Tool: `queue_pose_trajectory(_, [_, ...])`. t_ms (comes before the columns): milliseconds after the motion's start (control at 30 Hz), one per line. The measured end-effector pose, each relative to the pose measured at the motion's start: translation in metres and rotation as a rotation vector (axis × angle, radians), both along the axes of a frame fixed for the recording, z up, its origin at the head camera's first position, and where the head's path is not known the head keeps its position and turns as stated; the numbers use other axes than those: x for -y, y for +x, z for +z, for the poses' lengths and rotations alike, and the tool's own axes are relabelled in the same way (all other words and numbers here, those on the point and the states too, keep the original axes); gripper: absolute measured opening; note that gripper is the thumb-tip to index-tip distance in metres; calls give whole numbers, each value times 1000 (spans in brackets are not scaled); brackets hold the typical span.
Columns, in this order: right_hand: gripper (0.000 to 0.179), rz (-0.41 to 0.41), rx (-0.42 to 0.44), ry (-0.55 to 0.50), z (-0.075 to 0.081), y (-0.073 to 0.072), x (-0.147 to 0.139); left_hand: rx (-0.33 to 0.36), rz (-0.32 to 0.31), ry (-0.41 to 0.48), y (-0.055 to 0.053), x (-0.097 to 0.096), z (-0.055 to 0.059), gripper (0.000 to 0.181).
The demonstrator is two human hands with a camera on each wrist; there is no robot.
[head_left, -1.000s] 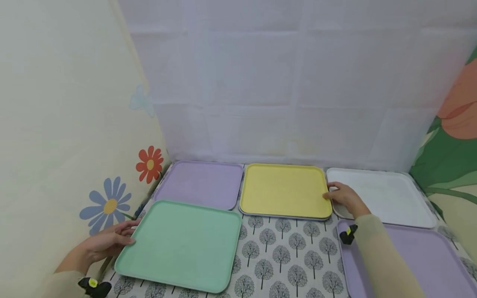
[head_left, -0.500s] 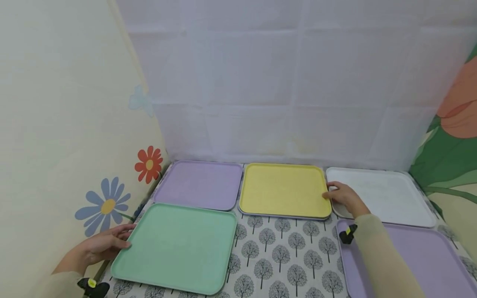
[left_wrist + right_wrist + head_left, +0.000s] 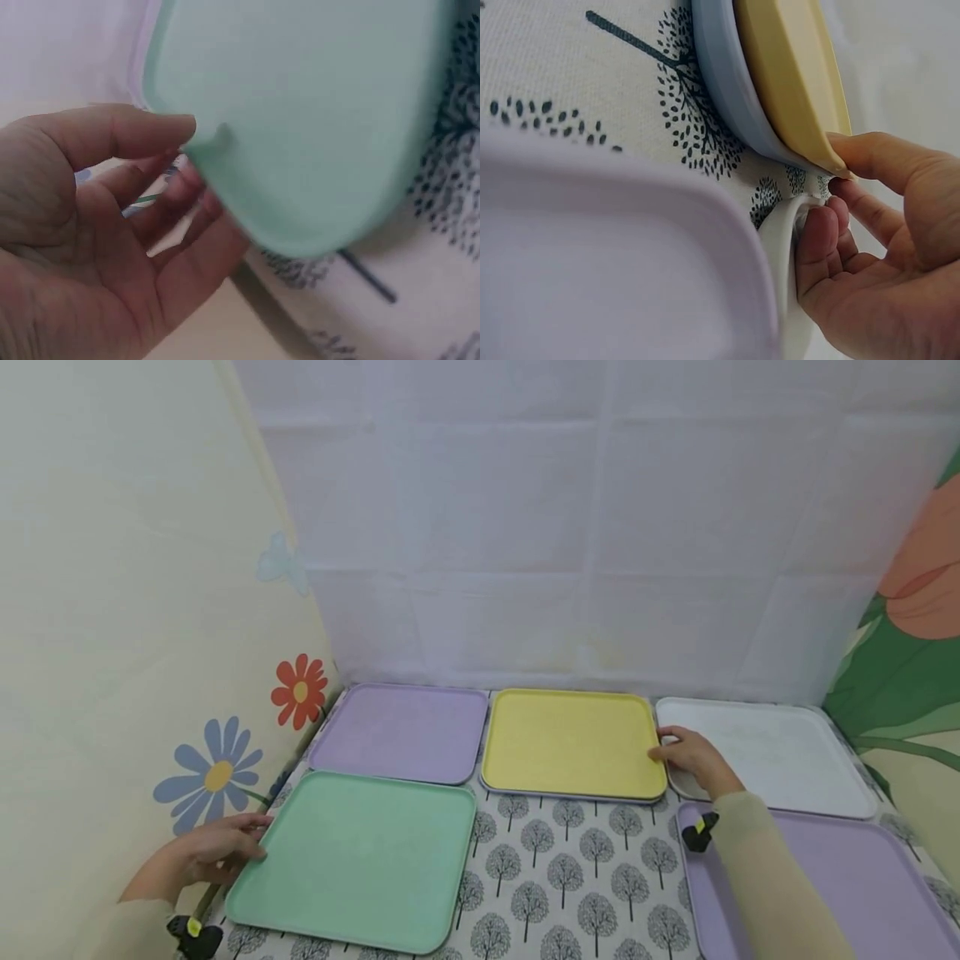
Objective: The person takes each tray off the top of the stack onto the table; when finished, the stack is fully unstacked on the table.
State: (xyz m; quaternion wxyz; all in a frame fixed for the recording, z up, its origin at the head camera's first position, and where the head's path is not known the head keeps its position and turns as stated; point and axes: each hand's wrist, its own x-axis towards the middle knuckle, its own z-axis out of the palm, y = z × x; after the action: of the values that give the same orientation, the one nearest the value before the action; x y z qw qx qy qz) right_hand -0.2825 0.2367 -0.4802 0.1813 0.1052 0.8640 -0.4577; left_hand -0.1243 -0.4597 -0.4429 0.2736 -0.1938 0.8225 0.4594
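Observation:
In the head view, my left hand (image 3: 217, 852) pinches the left edge of a mint-green tray (image 3: 352, 864) at the front left. The left wrist view shows the thumb (image 3: 154, 133) over the rim and the other fingers below it. At the back middle lies a yellow tray (image 3: 570, 743), stacked on a blue tray (image 3: 724, 82) that shows clearly only in the right wrist view. My right hand (image 3: 697, 760) pinches the yellow tray's right edge. Its lower fingers rest over the corner of a white tray (image 3: 780, 760).
A lilac tray (image 3: 405, 727) lies at the back left, right behind the green one. Another lilac tray (image 3: 840, 877) sits at the front right, under my right forearm. A tree-print cloth (image 3: 555, 877) covers the table. Walls (image 3: 150, 568) close in on the left, back and right.
The green tray has shifted slightly left and toward me, with my left hand staying at its edge. My right hand and the yellow tray look the same.

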Motion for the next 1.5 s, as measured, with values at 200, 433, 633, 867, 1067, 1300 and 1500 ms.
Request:
queue_pose_trajectory(200, [67, -8, 9, 9, 2, -1, 0, 2, -24, -111, -6, -10, 10, 41])
queue_pose_trajectory(433, [61, -25, 17, 43, 8, -3, 4, -77, -93, -161, -15, -27, 24, 32])
queue_pose_trajectory(633, [58, -20, 13, 48, 7, -3, 5, -127, -143, -106, -32, -53, 31, 33])
queue_pose_trajectory(867, [54, -51, 26, 53, 4, -3, 8, -189, -196, -82, -61, -96, 26, 43])
queue_pose_trajectory(1067, [53, -60, 17, 48, 3, -3, 9, -221, -246, -51, -86, -138, 27, 48])
queue_pose_trajectory(1300, [52, -53, -15, 83, 1, -4, 10, -243, -219, 12, -119, -184, 17, 48])
queue_pose_trajectory(1500, [48, -91, -27, 91, 3, -5, 12, -273, -146, 47, -142, -221, 6, 47])
